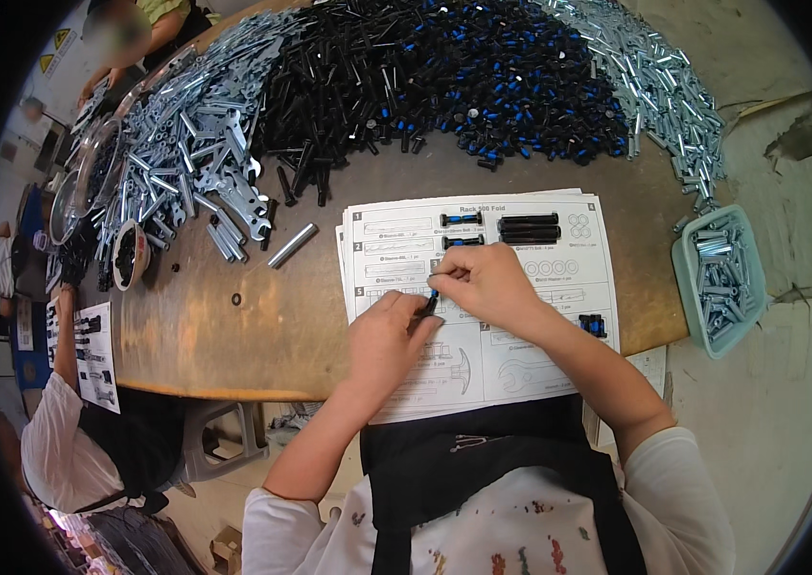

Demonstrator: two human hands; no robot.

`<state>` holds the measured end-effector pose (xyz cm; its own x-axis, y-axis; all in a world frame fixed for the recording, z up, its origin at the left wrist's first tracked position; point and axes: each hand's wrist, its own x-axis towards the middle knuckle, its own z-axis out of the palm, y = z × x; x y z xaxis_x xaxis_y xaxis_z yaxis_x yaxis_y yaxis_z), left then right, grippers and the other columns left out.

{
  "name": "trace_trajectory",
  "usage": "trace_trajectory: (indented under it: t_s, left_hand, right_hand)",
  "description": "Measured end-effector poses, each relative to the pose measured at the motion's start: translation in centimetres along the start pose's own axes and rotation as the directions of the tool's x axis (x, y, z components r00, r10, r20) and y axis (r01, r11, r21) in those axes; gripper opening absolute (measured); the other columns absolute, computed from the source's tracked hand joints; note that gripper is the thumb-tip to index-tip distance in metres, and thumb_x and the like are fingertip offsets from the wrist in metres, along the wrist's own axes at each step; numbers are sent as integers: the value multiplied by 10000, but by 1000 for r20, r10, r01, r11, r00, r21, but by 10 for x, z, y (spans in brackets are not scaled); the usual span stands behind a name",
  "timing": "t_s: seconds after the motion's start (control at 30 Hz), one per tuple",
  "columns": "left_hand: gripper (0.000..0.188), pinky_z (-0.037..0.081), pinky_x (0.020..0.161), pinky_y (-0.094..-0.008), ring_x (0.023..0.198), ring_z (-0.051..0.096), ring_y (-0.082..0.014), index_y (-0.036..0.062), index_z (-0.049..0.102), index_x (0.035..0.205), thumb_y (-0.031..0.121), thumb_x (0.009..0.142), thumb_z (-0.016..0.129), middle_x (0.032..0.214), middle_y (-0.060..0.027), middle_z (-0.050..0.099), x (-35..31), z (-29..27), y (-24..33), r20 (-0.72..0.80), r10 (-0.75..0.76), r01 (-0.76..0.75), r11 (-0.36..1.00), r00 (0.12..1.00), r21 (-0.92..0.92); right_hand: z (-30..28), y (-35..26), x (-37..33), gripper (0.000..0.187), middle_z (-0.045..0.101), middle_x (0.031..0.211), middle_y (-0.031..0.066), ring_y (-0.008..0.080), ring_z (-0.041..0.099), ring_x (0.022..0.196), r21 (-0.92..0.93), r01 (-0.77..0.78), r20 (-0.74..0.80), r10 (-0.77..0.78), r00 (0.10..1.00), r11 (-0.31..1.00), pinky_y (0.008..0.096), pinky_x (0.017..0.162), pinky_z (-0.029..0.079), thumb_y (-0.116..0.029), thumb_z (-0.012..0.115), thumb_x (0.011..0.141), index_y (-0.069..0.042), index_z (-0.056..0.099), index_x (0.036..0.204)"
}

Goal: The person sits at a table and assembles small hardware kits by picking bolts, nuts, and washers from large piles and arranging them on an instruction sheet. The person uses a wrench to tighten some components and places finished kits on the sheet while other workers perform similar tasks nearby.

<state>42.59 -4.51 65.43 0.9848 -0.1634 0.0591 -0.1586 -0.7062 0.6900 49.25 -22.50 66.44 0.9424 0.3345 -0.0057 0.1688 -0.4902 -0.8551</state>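
Both hands meet over a printed parts sheet (406, 395) on the table. A small black bolt with a blue thread patch (433, 299) is between them. My left hand (387, 340) pinches its lower end between thumb and fingers. The fingertips of my right hand (490, 286) are closed at its upper end, partly hiding it. Short black-and-blue bolts (462, 219) lie on the drawings above my hands. Beside them are long black bolts (529, 233). A further group of short bolts (593, 326) lies by my right forearm.
Black and blue bolts (444, 77) heap along the far side. Wrenches (243, 196) and metal sleeves are piled left, more sleeves (665, 96) right. A green bin of sleeves (713, 278) stands at the right edge. A loose sleeve (292, 245) lies nearby. A co-worker's arm (66, 335) is at left.
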Motion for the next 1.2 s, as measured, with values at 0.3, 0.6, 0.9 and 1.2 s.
trace_trajectory:
  t_s: [0.3, 0.6, 0.9, 1.2]
  left_hand:
    - [421, 507, 589, -357, 634, 633, -257, 51, 542, 824, 285, 710, 872, 740, -103, 635, 6, 6, -1, -39, -21, 23, 998, 999, 58]
    - [276, 514, 607, -336, 676, 655, -225, 15, 677, 1077, 180, 860, 725, 883, -135, 688, 122, -9, 6, -87, 238, -238, 971, 967, 10]
    - [230, 537, 692, -370, 745, 682, -281, 45, 706, 1000, 180, 819, 745, 848, -129, 713, 241, 56, -7, -95, 179, -173, 982, 979, 75]
    - [229, 498, 636, -303, 666, 605, -128, 10, 690, 890, 207, 802, 767, 749, -62, 678, 108, -59, -14, 469, -91, 88, 996, 878, 29]
  right_hand:
    - [20, 8, -5, 182, 659, 792, 87, 306, 650, 718, -329, 174, 47, -168, 985, 928, 426, 657, 516, -250, 651, 825, -90, 705, 757]
    - [-80, 49, 71, 186, 716, 874, 129, 332, 682, 841, -542, 29, -347, -255, 902, 840, 461, 760, 538, -199, 638, 885, -84, 736, 994]
    - [-62, 63, 108, 225, 700, 817, 151, 340, 693, 855, -603, -197, -328, -16, 945, 773, 453, 727, 542, -239, 771, 775, -50, 671, 845]
    - [-83, 23, 62, 186, 713, 843, 100, 146, 685, 771, 91, -49, -148, 62, 987, 995, 278, 700, 542, -93, 717, 774, 5, 661, 921]
